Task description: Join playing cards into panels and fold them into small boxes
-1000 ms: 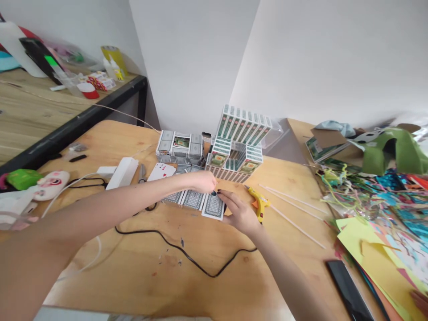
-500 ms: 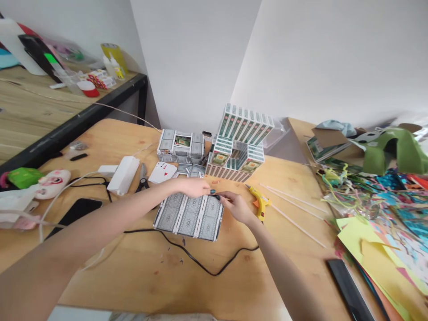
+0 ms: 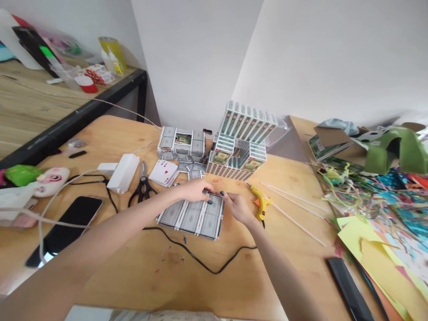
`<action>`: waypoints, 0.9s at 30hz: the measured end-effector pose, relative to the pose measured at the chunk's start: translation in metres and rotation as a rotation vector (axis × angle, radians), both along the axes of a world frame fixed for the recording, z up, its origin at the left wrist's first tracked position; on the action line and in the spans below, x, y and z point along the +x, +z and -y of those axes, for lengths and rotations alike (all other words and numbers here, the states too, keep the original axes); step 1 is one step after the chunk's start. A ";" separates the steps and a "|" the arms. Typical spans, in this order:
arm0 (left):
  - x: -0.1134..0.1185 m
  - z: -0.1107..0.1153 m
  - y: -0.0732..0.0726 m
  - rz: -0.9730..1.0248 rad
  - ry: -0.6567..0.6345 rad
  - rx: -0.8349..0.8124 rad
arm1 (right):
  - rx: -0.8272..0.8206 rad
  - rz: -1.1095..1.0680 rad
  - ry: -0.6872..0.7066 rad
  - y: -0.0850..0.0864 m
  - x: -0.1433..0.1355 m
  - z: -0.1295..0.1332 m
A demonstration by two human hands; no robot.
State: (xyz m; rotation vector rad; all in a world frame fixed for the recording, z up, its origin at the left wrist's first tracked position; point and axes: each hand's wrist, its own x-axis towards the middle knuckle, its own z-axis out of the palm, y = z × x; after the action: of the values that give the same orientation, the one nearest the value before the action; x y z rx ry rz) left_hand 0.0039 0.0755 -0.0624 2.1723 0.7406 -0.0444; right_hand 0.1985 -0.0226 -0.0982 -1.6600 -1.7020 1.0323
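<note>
A flat panel of playing cards [image 3: 190,217], backs up in grey patterned rows, lies on the table in front of me. My left hand [image 3: 198,191] reaches over its far edge, fingers curled closed on the card there. At the far right corner, my right hand [image 3: 236,207] pinches the edge between thumb and finger. Both fingertips almost meet, and whatever lies between them is too small to make out. Beyond the hands stand a box covered in cards [image 3: 182,145] and a stepped stack of green-and-white card boxes [image 3: 239,142]. Loose playing cards [image 3: 163,172] lie face up left of my left hand.
A yellow glue gun [image 3: 260,200] rests right of my right hand, its black cable [image 3: 200,266] curving across the table. White glue sticks [image 3: 297,223] lie beyond it. Scissors [image 3: 143,187], a white power adapter [image 3: 123,173] and a phone [image 3: 72,223] are at left; coloured scraps [image 3: 371,249] at right.
My left fingers have bent down over the panel's far edge, and my right thumb has come up at its corner. The left arm has shifted lower, uncovering more of the scissors and phone.
</note>
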 end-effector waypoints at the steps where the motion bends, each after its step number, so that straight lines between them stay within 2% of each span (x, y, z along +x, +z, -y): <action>1: 0.000 0.000 -0.001 0.000 0.003 0.002 | -0.026 -0.001 -0.009 0.000 0.001 -0.001; 4: 0.000 0.000 -0.004 -0.007 0.013 0.007 | -0.104 -0.021 0.014 0.004 0.005 -0.007; 10: 0.001 -0.001 -0.005 -0.005 0.014 0.007 | -0.241 -0.080 0.157 0.018 0.009 -0.023; 15: 0.001 -0.001 -0.004 0.010 0.004 0.010 | -0.248 -0.027 0.224 0.024 0.004 -0.033; 23: 0.002 0.002 -0.003 0.033 0.048 0.053 | -0.219 0.073 0.192 0.020 -0.003 -0.035; 27: -0.002 0.014 0.002 0.071 0.176 0.174 | -0.244 0.055 0.165 0.020 -0.003 -0.037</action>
State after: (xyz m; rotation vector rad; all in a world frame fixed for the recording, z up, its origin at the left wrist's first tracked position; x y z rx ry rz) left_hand 0.0015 0.0619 -0.0605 2.2496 0.9209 0.1934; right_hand 0.1955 0.0146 -0.0785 -1.7325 -1.8336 1.3289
